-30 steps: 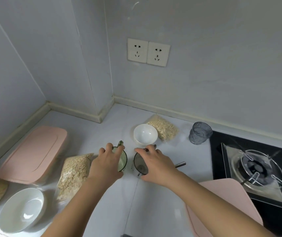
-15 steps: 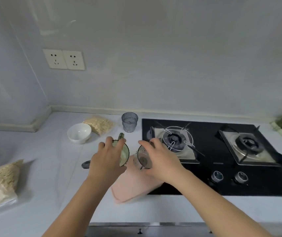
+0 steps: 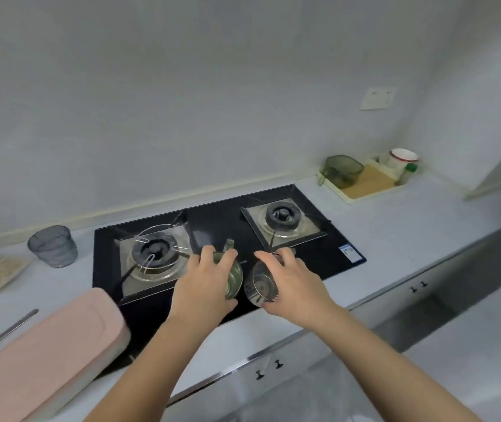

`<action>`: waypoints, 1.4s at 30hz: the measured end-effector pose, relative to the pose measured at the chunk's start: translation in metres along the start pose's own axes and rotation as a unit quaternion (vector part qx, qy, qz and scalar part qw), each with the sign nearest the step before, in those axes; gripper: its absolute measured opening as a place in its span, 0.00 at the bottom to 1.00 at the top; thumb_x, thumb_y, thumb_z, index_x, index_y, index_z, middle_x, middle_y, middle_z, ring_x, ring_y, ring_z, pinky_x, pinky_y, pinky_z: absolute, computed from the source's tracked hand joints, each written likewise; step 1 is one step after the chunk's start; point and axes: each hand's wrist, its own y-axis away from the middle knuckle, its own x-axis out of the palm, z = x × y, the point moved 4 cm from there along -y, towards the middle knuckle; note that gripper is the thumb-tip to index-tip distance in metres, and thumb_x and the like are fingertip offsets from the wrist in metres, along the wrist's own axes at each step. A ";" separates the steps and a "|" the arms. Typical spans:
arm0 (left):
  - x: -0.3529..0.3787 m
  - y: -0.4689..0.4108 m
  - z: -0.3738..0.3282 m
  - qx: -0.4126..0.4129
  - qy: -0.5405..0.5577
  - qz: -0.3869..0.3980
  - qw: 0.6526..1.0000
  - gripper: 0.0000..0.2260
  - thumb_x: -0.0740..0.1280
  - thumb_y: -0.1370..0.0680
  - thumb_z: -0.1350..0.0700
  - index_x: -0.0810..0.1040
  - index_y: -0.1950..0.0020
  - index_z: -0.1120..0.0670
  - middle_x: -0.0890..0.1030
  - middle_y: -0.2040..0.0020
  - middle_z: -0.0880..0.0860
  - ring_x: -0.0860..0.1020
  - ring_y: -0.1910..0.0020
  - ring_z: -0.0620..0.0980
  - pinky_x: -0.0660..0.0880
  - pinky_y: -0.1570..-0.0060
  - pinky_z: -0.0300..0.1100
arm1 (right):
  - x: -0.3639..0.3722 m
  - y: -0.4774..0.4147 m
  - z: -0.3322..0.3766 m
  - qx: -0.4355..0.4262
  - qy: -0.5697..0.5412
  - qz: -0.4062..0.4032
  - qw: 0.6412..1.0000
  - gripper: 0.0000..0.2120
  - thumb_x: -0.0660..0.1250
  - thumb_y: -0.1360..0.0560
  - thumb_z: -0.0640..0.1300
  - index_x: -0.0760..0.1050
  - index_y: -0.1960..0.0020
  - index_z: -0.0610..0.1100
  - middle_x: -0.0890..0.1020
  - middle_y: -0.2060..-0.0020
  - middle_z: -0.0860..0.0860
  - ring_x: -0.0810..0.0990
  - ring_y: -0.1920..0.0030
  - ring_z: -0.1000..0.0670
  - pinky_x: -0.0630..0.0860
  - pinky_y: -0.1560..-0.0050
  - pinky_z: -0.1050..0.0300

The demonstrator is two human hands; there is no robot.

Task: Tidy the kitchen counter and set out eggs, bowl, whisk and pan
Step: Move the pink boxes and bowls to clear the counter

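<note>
Green glass (image 3: pixel 233 277) and clear glass (image 3: pixel 258 284) are hanging side by side above the front of the hob (image 3: pixel 218 220), off the desk (image 3: pixel 395 233). The left hand (image 3: pixel 203 287) is grasping the green glass from above, fingers curled over its rim. The right hand (image 3: pixel 294 287) is grasping the clear glass the same way, thumb on the near side. The glasses are sitting just beside each other; whether they are touching cannot be told.

The closeness looks like the first risk: a small swing of either wrist is likely to be knocking glass on glass and chipping a rim. A top-down hold on a smooth rim is also looking weak, so a slip would be dropping a glass onto the hob or the burner (image 3: pixel 154 254) at ten o'clock. The tray (image 3: pixel 349 198) at two o'clock is already holding a jug (image 3: pixel 345 172) and a mug (image 3: pixel 402 158). If the glasses are heading there, both hands arriving together may be nudging those over.
</note>
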 end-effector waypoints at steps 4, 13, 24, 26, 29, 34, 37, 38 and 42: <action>0.020 -0.044 -0.057 0.051 0.000 0.012 0.999 0.36 0.72 0.30 0.44 0.55 0.28 0.44 0.61 0.35 0.52 0.67 0.39 0.52 0.75 0.54 0.41 | -0.007 0.002 -0.067 0.053 0.002 -0.003 0.999 0.41 0.73 0.33 0.54 0.53 0.27 0.58 0.62 0.35 0.51 0.69 0.39 0.45 0.76 0.49 0.52; 0.064 -0.190 -0.191 0.136 0.043 0.047 0.989 0.37 0.71 0.29 0.45 0.54 0.26 0.43 0.60 0.30 0.52 0.65 0.34 0.53 0.75 0.46 0.44 | -0.052 -0.042 -0.240 0.147 0.025 -0.005 0.989 0.41 0.72 0.32 0.54 0.51 0.27 0.59 0.61 0.33 0.50 0.69 0.39 0.46 0.75 0.50 0.54; 0.086 -0.321 -0.298 0.199 0.047 0.051 0.977 0.35 0.70 0.28 0.44 0.53 0.28 0.43 0.61 0.36 0.51 0.66 0.39 0.52 0.75 0.55 0.42 | -0.095 -0.078 -0.392 0.219 0.028 -0.026 0.975 0.42 0.72 0.32 0.53 0.52 0.26 0.59 0.62 0.33 0.50 0.70 0.39 0.46 0.77 0.50 0.53; 0.090 -0.337 -0.311 0.195 0.035 0.046 0.979 0.35 0.70 0.28 0.43 0.53 0.28 0.43 0.61 0.36 0.51 0.66 0.40 0.51 0.74 0.56 0.41 | -0.099 -0.088 -0.415 0.219 0.027 -0.028 0.975 0.41 0.72 0.32 0.52 0.52 0.26 0.59 0.62 0.34 0.50 0.70 0.39 0.46 0.77 0.51 0.53; 0.101 -0.365 -0.333 0.177 0.027 0.048 0.983 0.37 0.70 0.29 0.43 0.53 0.27 0.44 0.62 0.36 0.51 0.67 0.40 0.51 0.75 0.54 0.40 | -0.106 -0.108 -0.456 0.208 0.019 -0.029 0.978 0.41 0.71 0.32 0.51 0.53 0.26 0.58 0.62 0.34 0.49 0.70 0.39 0.45 0.76 0.52 0.53; 0.114 -0.418 -0.380 0.130 0.047 0.033 0.990 0.36 0.71 0.29 0.43 0.55 0.27 0.42 0.62 0.34 0.50 0.67 0.39 0.50 0.75 0.54 0.40 | -0.131 -0.164 -0.537 0.174 -0.010 -0.044 0.984 0.40 0.72 0.32 0.53 0.53 0.26 0.57 0.63 0.35 0.48 0.69 0.39 0.45 0.75 0.49 0.51; 0.116 -0.461 -0.412 0.107 0.044 0.016 0.993 0.36 0.71 0.29 0.44 0.56 0.27 0.43 0.61 0.34 0.50 0.67 0.37 0.51 0.75 0.53 0.41 | -0.152 -0.208 -0.588 0.133 -0.023 -0.052 0.989 0.41 0.72 0.33 0.54 0.53 0.26 0.56 0.64 0.36 0.47 0.68 0.38 0.44 0.76 0.47 0.49; 0.116 -0.477 -0.423 0.104 0.039 0.010 0.994 0.36 0.72 0.29 0.44 0.56 0.27 0.43 0.61 0.34 0.51 0.66 0.37 0.52 0.75 0.52 0.42 | -0.159 -0.221 -0.604 0.125 -0.030 -0.054 0.990 0.42 0.73 0.33 0.54 0.54 0.26 0.55 0.64 0.37 0.47 0.68 0.38 0.44 0.76 0.47 0.48; 0.116 -0.547 -0.458 0.085 0.014 -0.015 0.996 0.36 0.72 0.30 0.44 0.56 0.27 0.44 0.62 0.35 0.52 0.66 0.38 0.54 0.74 0.56 0.43 | -0.188 -0.276 -0.659 0.098 -0.052 -0.067 0.992 0.42 0.75 0.34 0.51 0.57 0.26 0.52 0.65 0.37 0.46 0.69 0.38 0.43 0.75 0.45 0.48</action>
